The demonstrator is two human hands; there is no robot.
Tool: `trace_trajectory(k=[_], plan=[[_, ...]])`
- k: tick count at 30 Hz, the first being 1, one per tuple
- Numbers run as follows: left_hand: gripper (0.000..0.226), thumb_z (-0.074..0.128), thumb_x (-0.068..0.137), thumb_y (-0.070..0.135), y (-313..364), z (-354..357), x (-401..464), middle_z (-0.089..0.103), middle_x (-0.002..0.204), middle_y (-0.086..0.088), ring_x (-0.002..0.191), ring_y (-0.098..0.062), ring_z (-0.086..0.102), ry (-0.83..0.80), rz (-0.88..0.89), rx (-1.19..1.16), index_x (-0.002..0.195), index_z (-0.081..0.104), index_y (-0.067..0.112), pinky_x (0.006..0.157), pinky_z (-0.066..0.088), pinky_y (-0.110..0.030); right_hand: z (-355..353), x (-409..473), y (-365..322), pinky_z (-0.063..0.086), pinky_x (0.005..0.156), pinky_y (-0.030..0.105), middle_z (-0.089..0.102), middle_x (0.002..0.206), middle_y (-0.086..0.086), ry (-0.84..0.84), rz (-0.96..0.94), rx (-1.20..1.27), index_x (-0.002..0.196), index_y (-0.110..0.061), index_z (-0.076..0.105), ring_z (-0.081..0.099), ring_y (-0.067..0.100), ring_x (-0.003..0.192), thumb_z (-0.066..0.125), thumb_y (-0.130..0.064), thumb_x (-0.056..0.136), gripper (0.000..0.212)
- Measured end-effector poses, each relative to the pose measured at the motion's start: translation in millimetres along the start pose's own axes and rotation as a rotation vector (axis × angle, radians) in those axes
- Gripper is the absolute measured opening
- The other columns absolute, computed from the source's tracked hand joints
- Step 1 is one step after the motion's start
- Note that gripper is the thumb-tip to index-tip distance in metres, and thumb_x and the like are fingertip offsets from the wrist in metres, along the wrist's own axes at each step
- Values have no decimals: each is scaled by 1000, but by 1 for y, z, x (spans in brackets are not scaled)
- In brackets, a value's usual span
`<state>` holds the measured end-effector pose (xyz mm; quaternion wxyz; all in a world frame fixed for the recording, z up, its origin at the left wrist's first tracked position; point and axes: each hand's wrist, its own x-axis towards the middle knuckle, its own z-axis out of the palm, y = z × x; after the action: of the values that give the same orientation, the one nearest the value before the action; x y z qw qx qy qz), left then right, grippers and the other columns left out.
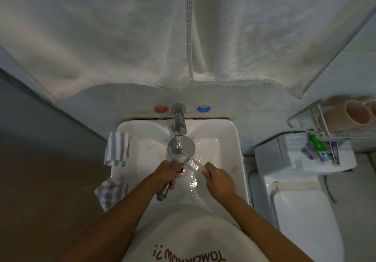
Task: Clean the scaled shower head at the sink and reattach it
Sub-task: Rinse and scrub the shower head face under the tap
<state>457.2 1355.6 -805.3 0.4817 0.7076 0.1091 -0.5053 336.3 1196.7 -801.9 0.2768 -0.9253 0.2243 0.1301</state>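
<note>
My left hand grips the chrome handle of the shower head and holds its round face under the faucet spout, over the white sink. Water runs off the head to the right and splashes into the basin. The handle's end sticks out below my fist. My right hand hovers over the basin just right of the stream, fingers curled around a thin dark tool that looks like a small brush. Most of that tool is hidden by the hand and the water.
A striped cloth and a checked cloth hang over the sink's left rim. Red and blue tap knobs sit behind the faucet. White towels hang above. At right are a toilet tank and a wire rack with pink cups.
</note>
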Motion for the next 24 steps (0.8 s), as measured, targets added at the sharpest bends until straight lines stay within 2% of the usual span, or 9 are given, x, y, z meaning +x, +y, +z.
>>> trace_trajectory(k=[2,5,9,13,17,19,21,24], plan=[[27,57,94,26,0,0,0,45,57,-5,36,-11,39,14,-1,-12,75,55,6,38,37,-22,-2,1,3,40,56,34,66,79,10,14,19,11,102,-14,54,61,33,72,36,-36,102,28],[29,58,95,28,-1,-1,2,46,59,-7,36,-12,40,55,1,-24,81,57,3,37,38,-22,0,-6,0,43,59,34,66,79,9,-74,-48,21,102,-17,55,60,32,72,39,-36,101,25],[25,58,94,25,-4,-2,4,45,58,-8,35,-12,39,95,5,-67,86,56,2,37,37,-22,-2,-2,2,36,54,32,66,78,9,24,-11,-10,101,-16,54,61,33,70,37,-35,102,26],[27,58,95,25,-4,-1,3,46,56,-7,33,-12,39,116,19,-79,81,55,3,36,37,-22,-1,-6,-3,40,57,33,67,80,9,-52,-52,-4,103,-16,54,61,32,72,38,-37,101,26],[26,56,95,24,-5,-2,3,47,56,-6,34,-12,40,122,19,-95,81,54,2,38,37,-23,-5,-4,0,32,54,31,57,72,2,21,7,-22,101,-15,54,53,26,63,37,-34,102,26],[27,56,95,25,-4,-2,2,47,57,-7,34,-12,40,122,19,-103,82,55,2,38,37,-22,-4,-5,0,33,54,30,56,70,0,-8,-13,-1,102,-15,55,52,25,62,38,-35,102,26],[27,56,96,26,-3,-2,1,46,58,-7,34,-11,40,121,16,-122,84,55,2,37,37,-22,-2,-8,-1,39,55,31,63,74,5,-58,-46,12,102,-17,55,57,28,66,39,-36,101,25],[26,57,96,25,-3,-4,1,47,57,-6,35,-11,40,120,-1,-151,81,54,3,38,38,-21,-3,-5,2,43,58,34,65,78,8,-3,6,8,101,-15,54,61,32,70,37,-35,102,25]])
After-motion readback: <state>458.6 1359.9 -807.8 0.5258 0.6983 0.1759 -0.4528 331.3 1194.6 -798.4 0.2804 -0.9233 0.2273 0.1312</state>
